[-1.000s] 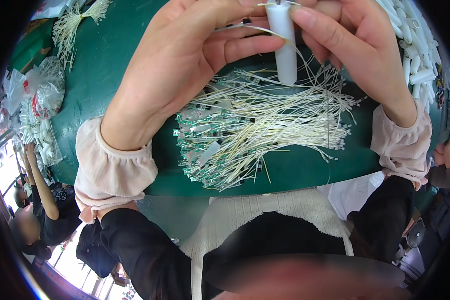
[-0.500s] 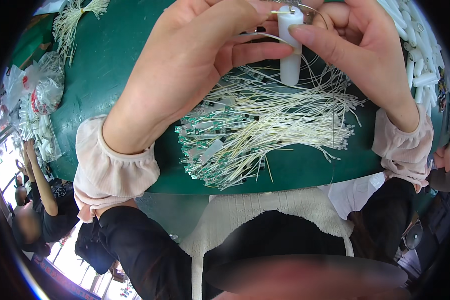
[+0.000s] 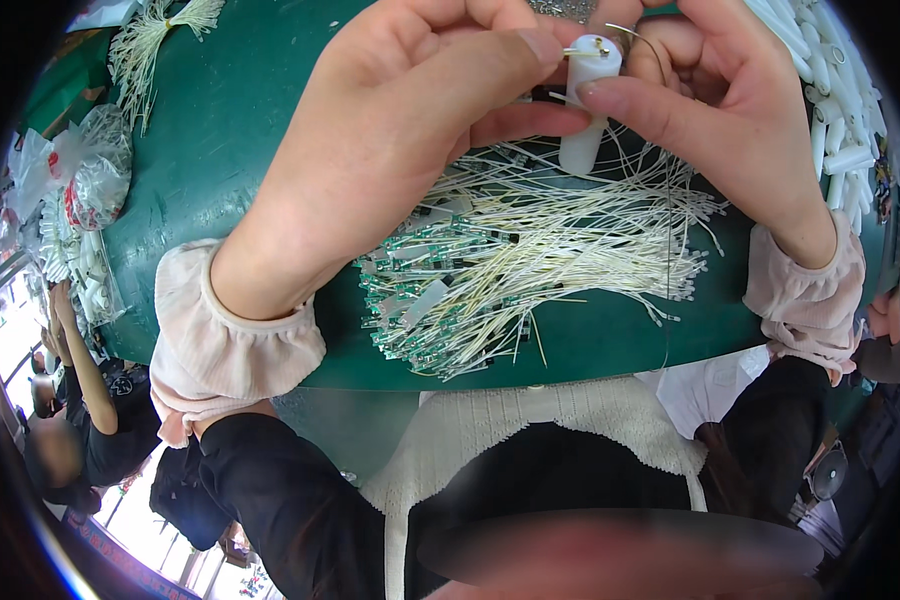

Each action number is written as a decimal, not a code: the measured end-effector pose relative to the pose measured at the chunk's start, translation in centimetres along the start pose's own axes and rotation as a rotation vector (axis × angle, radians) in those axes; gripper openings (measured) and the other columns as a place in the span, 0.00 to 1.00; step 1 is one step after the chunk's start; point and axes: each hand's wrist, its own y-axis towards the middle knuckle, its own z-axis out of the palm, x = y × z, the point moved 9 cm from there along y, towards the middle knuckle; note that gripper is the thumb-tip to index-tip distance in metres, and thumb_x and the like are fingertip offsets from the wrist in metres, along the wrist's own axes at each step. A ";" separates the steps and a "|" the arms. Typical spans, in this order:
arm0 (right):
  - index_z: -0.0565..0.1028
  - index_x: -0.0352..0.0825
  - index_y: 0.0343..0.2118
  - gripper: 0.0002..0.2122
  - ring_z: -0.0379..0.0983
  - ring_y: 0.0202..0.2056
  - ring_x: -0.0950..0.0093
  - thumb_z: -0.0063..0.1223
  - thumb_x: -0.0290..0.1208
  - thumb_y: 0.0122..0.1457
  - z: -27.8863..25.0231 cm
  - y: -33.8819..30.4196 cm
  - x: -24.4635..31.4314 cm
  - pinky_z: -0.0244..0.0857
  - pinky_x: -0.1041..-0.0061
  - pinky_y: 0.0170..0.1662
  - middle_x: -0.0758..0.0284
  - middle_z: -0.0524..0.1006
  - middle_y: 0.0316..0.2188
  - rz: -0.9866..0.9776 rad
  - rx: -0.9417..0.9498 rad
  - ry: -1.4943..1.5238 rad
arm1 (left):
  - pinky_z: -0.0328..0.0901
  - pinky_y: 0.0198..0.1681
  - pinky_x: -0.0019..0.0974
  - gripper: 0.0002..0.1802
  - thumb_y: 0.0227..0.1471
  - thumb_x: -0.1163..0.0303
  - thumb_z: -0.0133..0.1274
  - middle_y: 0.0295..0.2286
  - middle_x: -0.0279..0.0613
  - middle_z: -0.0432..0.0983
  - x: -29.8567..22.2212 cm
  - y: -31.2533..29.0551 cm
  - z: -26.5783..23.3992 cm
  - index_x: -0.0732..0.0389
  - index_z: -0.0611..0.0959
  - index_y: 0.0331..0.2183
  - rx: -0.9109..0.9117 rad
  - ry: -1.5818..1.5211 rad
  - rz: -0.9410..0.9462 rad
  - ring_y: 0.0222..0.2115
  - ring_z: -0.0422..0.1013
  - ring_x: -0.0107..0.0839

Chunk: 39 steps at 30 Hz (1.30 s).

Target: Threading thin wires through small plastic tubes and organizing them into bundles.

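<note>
**White tube tilted, end face now showing, over far edge of wire pile**

Landmark = wire pile (image 3: 570,250), on the green bench (image 3: 210,170). White tube (image 3: 580,150) held up at the pile's far edge; can't tell if its lower end touches the pile. Left hand (image 3: 400,130), beyond the pile's left part: thumb and forefinger pinching a thin wire (image 3: 574,52) that reaches the tube's top; a lower finger lies against the tube's side. Right hand (image 3: 715,130), beyond the pile's right part: thumb pressed on the tube, gripping it; far-side fingers partly hidden. Curved wire (image 3: 650,42) by those fingers.

Change: over the last second the tube's top dropped nearer the pile and tipped toward the camera. Small metal bit (image 3: 604,50) on the top is clear now, so wire and end probably sit within easy fingertip reach. Pile looks unchanged.

Around it: heap of white tubes (image 3: 845,160) far right of pile; tied wire bundle (image 3: 160,35) far left, beyond; plastic bag (image 3: 98,180) left.
</note>
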 end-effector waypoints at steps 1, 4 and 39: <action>0.71 0.28 0.42 0.14 0.66 0.22 0.94 0.64 0.14 0.57 -0.1 0.0 0.0 0.52 0.90 0.22 0.73 0.75 0.26 -0.005 0.000 0.023 | 0.75 0.55 0.42 0.03 0.66 0.76 0.48 0.51 0.51 0.75 0.3 0.3 -0.4 0.64 0.72 0.41 0.002 0.000 0.000 0.48 0.76 0.34; 0.72 0.26 0.44 0.13 0.66 0.22 0.93 0.62 0.14 0.59 0.3 0.0 0.2 0.54 0.91 0.22 0.71 0.76 0.27 -0.027 0.071 0.107 | 0.75 0.54 0.40 0.03 0.66 0.77 0.49 0.50 0.52 0.75 0.0 0.5 0.2 0.65 0.72 0.41 0.215 -0.077 0.122 0.47 0.76 0.34; 0.69 0.31 0.40 0.06 0.64 0.20 0.89 0.54 0.26 0.68 -0.8 0.8 0.6 0.55 0.88 0.23 0.73 0.72 0.22 -0.137 0.042 0.062 | 0.77 0.47 0.35 0.04 0.67 0.71 0.50 0.42 0.40 0.77 -0.3 1.7 -1.0 0.62 0.74 0.41 0.045 0.018 0.152 0.41 0.76 0.26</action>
